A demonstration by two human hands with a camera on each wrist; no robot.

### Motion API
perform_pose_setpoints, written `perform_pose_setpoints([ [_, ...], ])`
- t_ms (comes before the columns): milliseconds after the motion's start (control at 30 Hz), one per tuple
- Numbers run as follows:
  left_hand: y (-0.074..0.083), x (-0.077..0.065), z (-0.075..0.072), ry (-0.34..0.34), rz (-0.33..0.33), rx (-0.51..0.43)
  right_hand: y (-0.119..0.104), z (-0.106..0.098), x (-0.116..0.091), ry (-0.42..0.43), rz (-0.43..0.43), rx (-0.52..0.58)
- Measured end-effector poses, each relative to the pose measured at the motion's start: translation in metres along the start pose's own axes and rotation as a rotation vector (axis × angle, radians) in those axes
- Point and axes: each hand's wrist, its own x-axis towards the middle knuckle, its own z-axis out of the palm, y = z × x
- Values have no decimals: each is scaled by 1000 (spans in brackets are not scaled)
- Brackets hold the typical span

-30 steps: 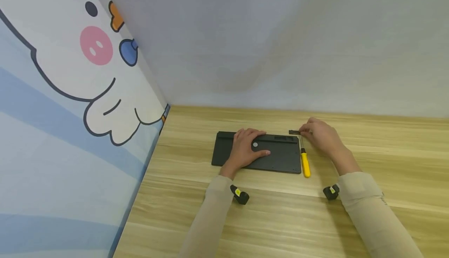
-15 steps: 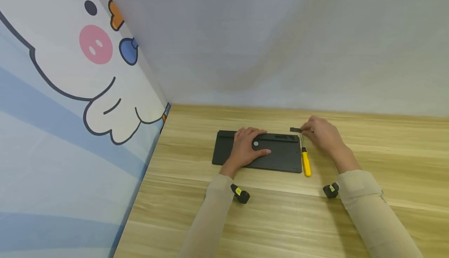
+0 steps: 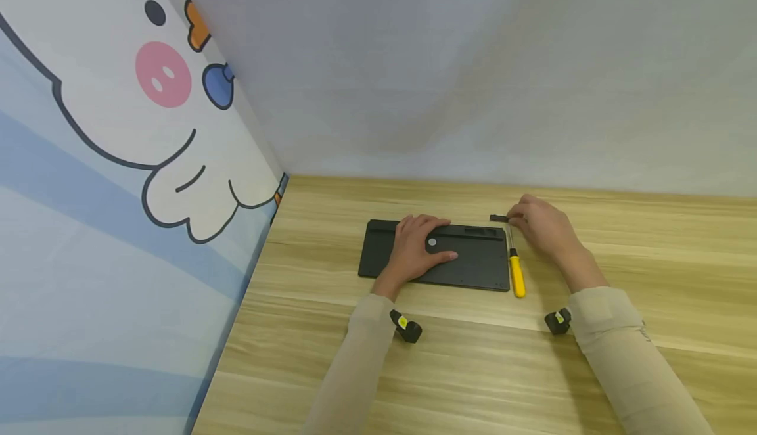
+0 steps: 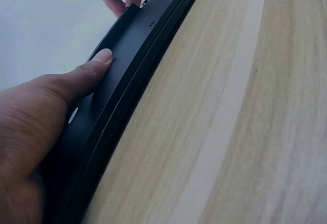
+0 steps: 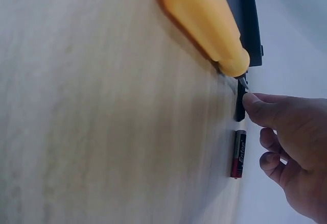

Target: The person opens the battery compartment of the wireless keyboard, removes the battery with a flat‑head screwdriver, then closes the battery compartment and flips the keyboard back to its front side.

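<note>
A dark keyboard [image 3: 473, 264] lies with its underside up, a slot [image 3: 480, 232] showing near its far right corner. My left hand [image 3: 411, 251] rests spread on it, fingers at the far edge and thumb [image 4: 94, 71] flat on the underside. Just past the keyboard's far right corner, my right hand [image 3: 544, 225] pinches a small black strip that looks like a battery cover [image 3: 498, 218]. In the right wrist view, a red and black battery [image 5: 238, 154] lies on the table beside my right fingers. The head view does not show that battery.
Along the keyboard's right end lies a screwdriver [image 3: 517, 274] with a yellow handle. The wooden table [image 3: 473, 369] meets a pale wall [image 3: 503, 93] at the back. A cartoon-printed panel [image 3: 118, 159] stands at the left.
The small black strip and my right fingers have shifted very slightly away from the keyboard. My left hand keeps its place on the keyboard.
</note>
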Motion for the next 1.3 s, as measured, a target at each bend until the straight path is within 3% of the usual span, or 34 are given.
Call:
perform_pose_setpoints([
  [467,2,-2,-1,-13,-7,-22,2,-1,-5,102,-6,0],
  [900,1,-2,-1,-10,-8,-16,-23,-12,-7,65,-39,24],
  [1300,-2,0,2,11,10,-12,-40,-8,-9,43,-68,-10],
])
